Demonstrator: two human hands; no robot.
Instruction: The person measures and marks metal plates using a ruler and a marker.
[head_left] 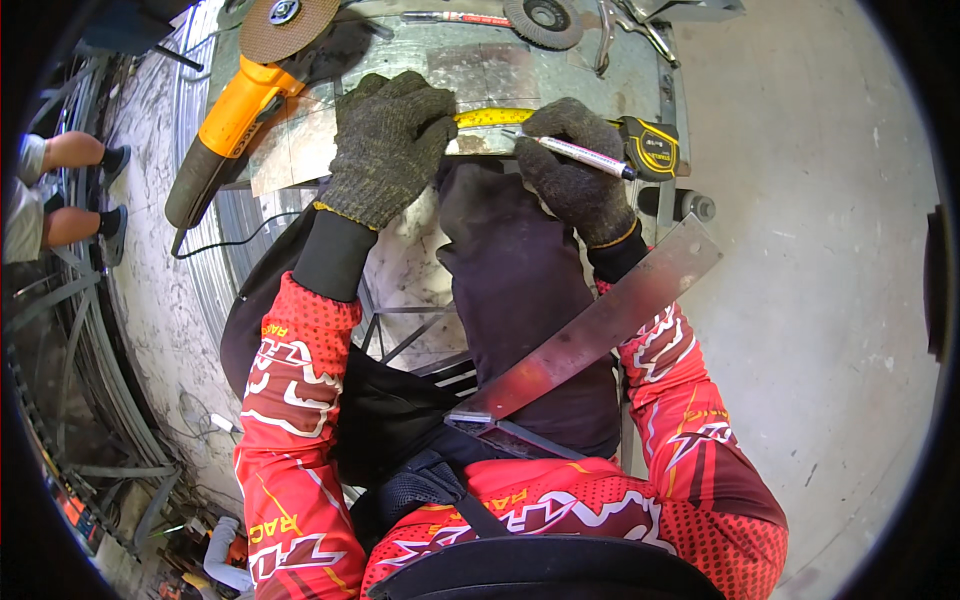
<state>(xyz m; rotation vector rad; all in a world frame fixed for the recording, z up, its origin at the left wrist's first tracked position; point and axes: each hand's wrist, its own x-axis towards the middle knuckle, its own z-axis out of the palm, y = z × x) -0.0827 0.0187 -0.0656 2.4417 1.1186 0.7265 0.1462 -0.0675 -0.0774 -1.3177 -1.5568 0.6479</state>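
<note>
Both my hands wear dark knit gloves and meet over the near edge of a metal worktop (480,75). The yellow blade (490,117) of a tape measure stretches between them along that edge. Its black and yellow case (652,148) lies just right of my right hand (578,170). That hand is closed round a white marker (585,157), its tip pointing left, close beside the blade. My left hand (392,140) is closed at the blade's left end; its fingertips are partly hidden. A steel square (590,330) rests slantwise across my lap.
An orange angle grinder (240,115) with a brown disc lies left of my left hand, its cord trailing. Farther back are a red and white marker (455,18), a flap disc (543,20) and locking pliers (640,35). Another person's legs (75,180) show at far left, near metal bars.
</note>
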